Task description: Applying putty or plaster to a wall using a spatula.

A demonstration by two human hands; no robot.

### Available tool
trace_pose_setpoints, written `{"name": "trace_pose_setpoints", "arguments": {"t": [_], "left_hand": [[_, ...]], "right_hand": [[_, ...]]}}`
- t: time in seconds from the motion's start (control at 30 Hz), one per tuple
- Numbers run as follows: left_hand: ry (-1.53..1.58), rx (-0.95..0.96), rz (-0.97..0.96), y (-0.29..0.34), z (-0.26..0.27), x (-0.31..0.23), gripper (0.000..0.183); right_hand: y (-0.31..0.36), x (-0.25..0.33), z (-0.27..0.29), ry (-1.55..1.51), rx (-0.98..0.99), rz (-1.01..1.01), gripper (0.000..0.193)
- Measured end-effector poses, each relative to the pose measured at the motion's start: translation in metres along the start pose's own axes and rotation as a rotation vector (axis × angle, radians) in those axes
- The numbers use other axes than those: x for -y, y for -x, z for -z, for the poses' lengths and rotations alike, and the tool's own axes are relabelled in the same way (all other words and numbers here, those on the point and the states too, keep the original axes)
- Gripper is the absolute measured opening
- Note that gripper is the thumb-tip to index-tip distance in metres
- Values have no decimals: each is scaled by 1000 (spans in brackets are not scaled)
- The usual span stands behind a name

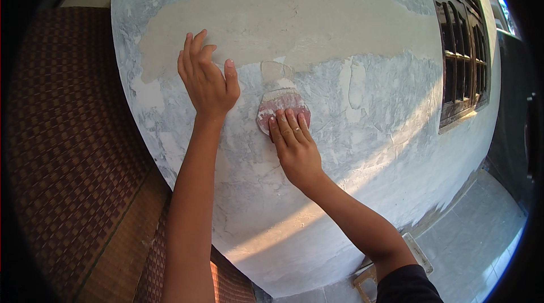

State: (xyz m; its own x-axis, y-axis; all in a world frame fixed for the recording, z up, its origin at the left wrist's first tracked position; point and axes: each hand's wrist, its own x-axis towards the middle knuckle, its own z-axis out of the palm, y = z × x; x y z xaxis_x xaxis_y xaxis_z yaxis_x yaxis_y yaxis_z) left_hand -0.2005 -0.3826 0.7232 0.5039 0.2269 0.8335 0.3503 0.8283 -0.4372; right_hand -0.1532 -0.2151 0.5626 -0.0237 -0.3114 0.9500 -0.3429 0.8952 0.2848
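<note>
The person's right hand (294,144) is pressing 4 flat fingers onto a pinkish sanding pad (281,108) against the patchy white wall (362,150), just below its grey filler band (294,25), while the left hand (207,79) is resting spread open beside it, seemingly for balance.

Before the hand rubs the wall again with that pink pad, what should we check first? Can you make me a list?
1. Pad flat on the wall: the right hand presses the pink sanding pad against the wall with its fingers. Ok.
2. Other hand steady: the left hand rests flat on the wall beside the pad, clear of it. Ok.
3. Room to rub: bare wall lies all around the pad; the window is far to the right. Ok.
4. Pad not worn out: it is dusted white, rubbing face hidden. Cannot tell.
5. Filler strip above is dry: cannot tell.
</note>
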Motion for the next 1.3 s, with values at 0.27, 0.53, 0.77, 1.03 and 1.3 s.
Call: {"name": "trace_pose_setpoints", "arguments": {"t": [0.27, 0.53, 0.77, 1.03, 1.3], "left_hand": [[-31, 13, 7, 4, 0, -1, 27], [-4, 7, 1, 2, 0, -3, 28], [-3, -2, 23, 3, -2, -3, 29], [-12, -15, 23, 4, -1, -1, 29], [-6, -29, 24, 6, -1, 1, 31]], "right_hand": [[-15, -22, 58, -230, -170, -16, 36], [-105, -85, 81, -629, -194, -534, 45], [-90, -77, 40, -589, -201, -547, 46], [-91, -79, 51, -653, -301, -635, 46], [-105, -98, 63, -597, -262, -604, 47]]}}
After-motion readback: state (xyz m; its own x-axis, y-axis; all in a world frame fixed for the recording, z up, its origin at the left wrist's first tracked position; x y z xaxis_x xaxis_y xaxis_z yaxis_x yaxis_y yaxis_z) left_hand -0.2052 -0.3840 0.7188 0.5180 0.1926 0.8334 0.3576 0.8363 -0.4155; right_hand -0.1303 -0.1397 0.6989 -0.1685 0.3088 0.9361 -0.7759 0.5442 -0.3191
